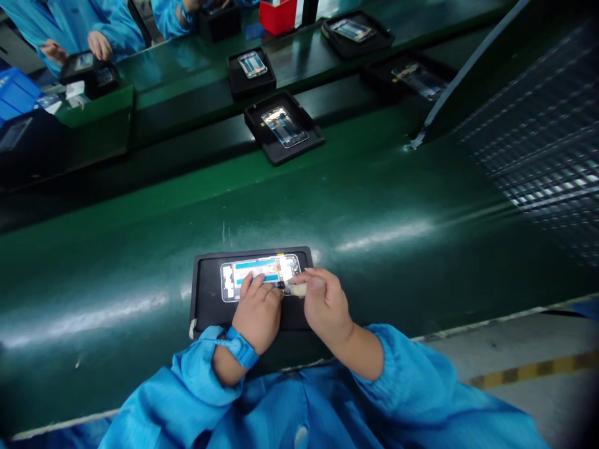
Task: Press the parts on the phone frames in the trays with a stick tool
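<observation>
Two bare hands on the one unit, and here it is right in front of you: an opened phone frame (269, 264), lying lengthwise in a shallow black tray (206, 293) near your edge of the green bench (388, 199). It's a slim rectangle with rounded corners and a pale rim, bright white areas shining at both ends, two blue strips running along its middle, a pale band between them and a little yellow tab (281, 254) up on the far edge.

Your left hand (257, 312) comes in over the near side, fingers reaching across the frame and lying on it; whether they pinch anything, I cannot tell, with the thumb side crowded in by a small black part (281, 285). Over to your right hand (326, 305): thumb and fingers pinched on a cream-coloured piece (298, 289), smooth and stubby, its far end at the frame's right-hand part, the exact contact too small to read.

Look at the surfaces! The tray is matt and dark with a raised rim; the bench is glossy, streaked with white glare. Soft blue cloth gathers in your sleeves (416, 368), a blue wristband (242, 347) circles your left wrist, and off right stands a dark slotted panel (528, 156), catching light in rows.
</observation>
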`<state>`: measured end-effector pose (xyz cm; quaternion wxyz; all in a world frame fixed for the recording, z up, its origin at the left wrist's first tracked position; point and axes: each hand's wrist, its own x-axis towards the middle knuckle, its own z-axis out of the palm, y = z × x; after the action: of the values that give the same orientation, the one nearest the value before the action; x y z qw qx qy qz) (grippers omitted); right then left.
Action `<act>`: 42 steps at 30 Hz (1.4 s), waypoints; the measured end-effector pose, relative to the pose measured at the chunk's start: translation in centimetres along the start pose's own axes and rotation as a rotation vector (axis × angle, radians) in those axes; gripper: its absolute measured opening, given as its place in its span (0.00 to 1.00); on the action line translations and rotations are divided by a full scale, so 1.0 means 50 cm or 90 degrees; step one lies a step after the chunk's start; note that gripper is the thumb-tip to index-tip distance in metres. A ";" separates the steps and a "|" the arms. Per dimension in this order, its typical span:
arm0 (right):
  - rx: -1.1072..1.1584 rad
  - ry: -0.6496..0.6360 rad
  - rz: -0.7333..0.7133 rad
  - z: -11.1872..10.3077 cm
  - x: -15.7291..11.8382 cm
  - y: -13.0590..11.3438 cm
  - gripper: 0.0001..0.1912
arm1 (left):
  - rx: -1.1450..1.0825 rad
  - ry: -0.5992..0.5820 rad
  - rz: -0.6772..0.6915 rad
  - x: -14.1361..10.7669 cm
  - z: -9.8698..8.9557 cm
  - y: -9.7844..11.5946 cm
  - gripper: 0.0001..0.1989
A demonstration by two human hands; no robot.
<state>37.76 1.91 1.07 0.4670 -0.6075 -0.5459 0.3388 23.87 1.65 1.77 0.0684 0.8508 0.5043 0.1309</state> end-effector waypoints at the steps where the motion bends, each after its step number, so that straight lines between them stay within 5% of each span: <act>1: -0.015 -0.008 -0.003 -0.001 0.002 -0.004 0.09 | -0.001 -0.005 -0.002 0.000 0.000 0.000 0.09; 8: -0.158 -0.255 -0.113 0.007 0.030 -0.042 0.15 | -0.006 -0.012 0.005 0.000 0.001 -0.002 0.11; 15: 0.091 0.001 0.199 0.009 0.050 -0.025 0.19 | -0.048 0.014 -0.056 0.016 -0.014 -0.011 0.10; 19: 0.188 0.097 0.229 0.016 0.044 -0.022 0.20 | 0.021 0.027 -0.106 0.052 -0.014 -0.030 0.11; 32: 0.091 0.066 0.166 0.027 0.038 -0.008 0.18 | -0.007 -0.050 -0.082 0.064 -0.005 -0.069 0.06; 42: 0.128 0.056 0.219 0.030 0.075 -0.029 0.22 | 0.041 0.024 -0.042 0.055 0.001 -0.060 0.06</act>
<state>36.55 5.83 2.29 0.4838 -0.6562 -0.3770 0.4395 22.62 5.48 1.38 0.0357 0.8329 0.5370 0.1287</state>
